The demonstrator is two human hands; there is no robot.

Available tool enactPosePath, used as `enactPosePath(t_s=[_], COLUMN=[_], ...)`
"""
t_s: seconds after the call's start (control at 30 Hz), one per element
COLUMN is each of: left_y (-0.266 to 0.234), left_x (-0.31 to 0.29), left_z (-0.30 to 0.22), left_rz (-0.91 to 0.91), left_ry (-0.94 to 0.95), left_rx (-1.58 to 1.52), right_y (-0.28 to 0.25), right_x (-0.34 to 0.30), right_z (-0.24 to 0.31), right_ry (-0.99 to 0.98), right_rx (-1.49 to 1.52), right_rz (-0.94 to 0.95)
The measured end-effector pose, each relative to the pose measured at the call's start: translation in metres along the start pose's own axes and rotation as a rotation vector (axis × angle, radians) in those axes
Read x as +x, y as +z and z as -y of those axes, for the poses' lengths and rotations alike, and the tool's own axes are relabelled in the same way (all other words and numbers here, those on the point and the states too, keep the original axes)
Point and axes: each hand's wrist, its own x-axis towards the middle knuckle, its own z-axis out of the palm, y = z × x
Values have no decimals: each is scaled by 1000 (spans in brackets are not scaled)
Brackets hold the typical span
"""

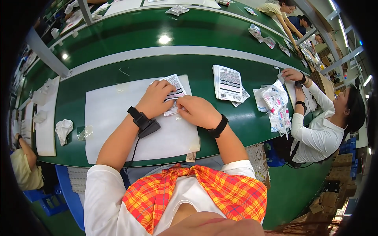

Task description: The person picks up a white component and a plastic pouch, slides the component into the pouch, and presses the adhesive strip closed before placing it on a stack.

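Observation:
A flat white packet (175, 82) with pink and black print lies under my hands on a large white sheet. My left hand (156, 97) rests over its left part, fingers bent and closed on it. From the right, my right hand (200, 111) meets it with thumb and forefinger drawn together at the packet's lower part. My hands partly cover the packet, and the fingertips nearly touch each other. A neat stack of similar printed packets (227, 82) stands to the right, with another packet (241, 97) sticking out beneath.
The white sheet (114, 114) is taped to the green table (138, 67). A crumpled white cloth (63, 130) lies at left. Rightward is a loose pile of white packets (274, 100), beside a co-worker (321, 126) seated at the table. A grey rail (177, 50) runs behind.

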Motion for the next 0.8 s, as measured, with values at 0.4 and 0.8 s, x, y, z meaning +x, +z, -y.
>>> enactPosePath(t_s=[0.4, 0.8], left_y=[-2, 0], left_x=[4, 2], left_z=[-2, -3], left_rz=[6, -7], left_ry=[-1, 0], left_rx=[-51, -58], right_y=[0, 2], right_x=[-2, -4], right_z=[-5, -4], right_ry=[-28, -8], right_rx=[-4, -3], right_rz=[-19, -6])
